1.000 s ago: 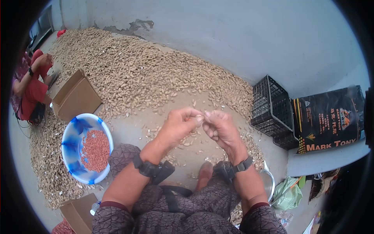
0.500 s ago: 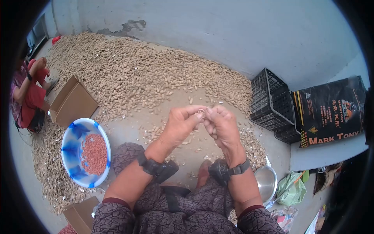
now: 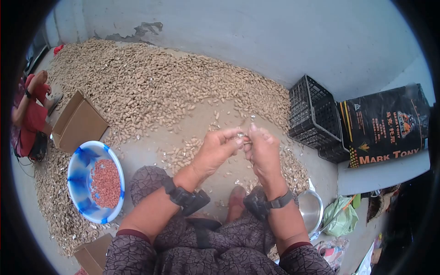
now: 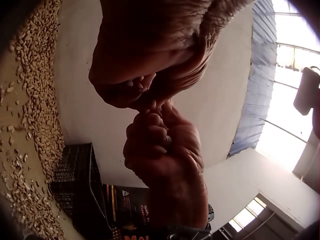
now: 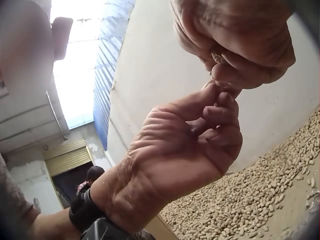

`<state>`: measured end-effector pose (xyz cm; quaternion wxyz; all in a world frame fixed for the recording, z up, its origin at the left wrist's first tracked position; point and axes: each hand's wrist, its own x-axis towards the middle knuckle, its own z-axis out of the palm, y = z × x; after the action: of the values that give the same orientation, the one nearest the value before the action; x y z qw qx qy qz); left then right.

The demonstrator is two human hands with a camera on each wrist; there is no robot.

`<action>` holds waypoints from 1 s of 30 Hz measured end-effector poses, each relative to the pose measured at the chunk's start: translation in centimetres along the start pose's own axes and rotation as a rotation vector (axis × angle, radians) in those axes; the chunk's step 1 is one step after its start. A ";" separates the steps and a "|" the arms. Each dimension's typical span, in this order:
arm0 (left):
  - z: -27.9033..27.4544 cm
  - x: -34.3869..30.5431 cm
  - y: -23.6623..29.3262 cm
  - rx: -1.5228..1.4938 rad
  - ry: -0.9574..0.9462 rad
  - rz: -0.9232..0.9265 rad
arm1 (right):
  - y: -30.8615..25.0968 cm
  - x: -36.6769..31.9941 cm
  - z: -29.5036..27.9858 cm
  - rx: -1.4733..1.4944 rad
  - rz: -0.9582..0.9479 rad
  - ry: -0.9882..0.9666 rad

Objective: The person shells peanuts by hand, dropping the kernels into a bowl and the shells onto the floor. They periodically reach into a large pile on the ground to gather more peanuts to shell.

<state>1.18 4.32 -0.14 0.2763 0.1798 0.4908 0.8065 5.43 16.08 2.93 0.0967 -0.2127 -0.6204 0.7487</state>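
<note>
A peanut point(image 3: 241, 135) is held in the air above the floor point(image 3: 197, 120), between the fingertips of the left hand point(image 3: 214, 150) and the right hand point(image 3: 264, 151). The grip of the left hand is nearly closed, with thumb and forefinger pinched on the pale shell; the grip of the right hand is closed too, its thumb and forefinger brought against the same nut. In the right wrist view, what looks like a second peanut point(image 5: 218, 57) is tucked within the curled right fingers; whether anything more is kept in either palm cannot be told. The step in hand is judged to be shelling: the pod seems to be split and a reddish bit shows at the right fingertips, though it is too small to be made out surely. By that judgement, the kernel would next need to be freed and the husk let go, with the thumbs kept light so that the kernel is not crushed. Red kernels point(image 3: 107, 185) are gathered in the blue-and-white basin point(image 3: 80, 174) toward the floor's left edge, while unshelled peanuts point(image 3: 137, 78) are heaped along the far edge, below the wall point(image 3: 256, 36).
</note>
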 end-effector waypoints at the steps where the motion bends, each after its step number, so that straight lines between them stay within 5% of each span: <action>1: 0.1 0.0 0.2 0.080 -0.004 -0.005 | 0.1 0.0 -0.1 -0.115 -0.060 0.024; 6: -0.3 0.4 -0.1 0.473 0.104 -0.027 | 1.2 0.6 -0.6 -0.313 -0.218 0.082; 8: -0.3 0.3 0.2 0.542 0.127 -0.049 | 2.0 0.9 -0.8 -0.760 -0.566 0.164; 11: -0.3 0.3 0.4 0.549 0.068 -0.105 | 1.4 0.1 0.1 -0.934 -0.717 0.198; 18: -0.9 0.9 -1.2 0.117 -0.062 -0.167 | 1.1 -0.1 0.4 -0.868 -0.694 0.168; 23: -0.8 0.8 -1.1 -0.075 -0.041 -0.235 | 0.3 -0.2 0.3 -0.514 -0.456 0.102; 30: -1.0 0.6 -0.9 -0.364 -0.135 -0.295 | 0.6 0.4 -1.0 -0.560 -0.451 0.130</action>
<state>0.43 4.35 -1.37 0.4511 0.1071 0.3389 0.8187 5.61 17.00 2.13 0.2365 -0.1357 -0.8252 0.4947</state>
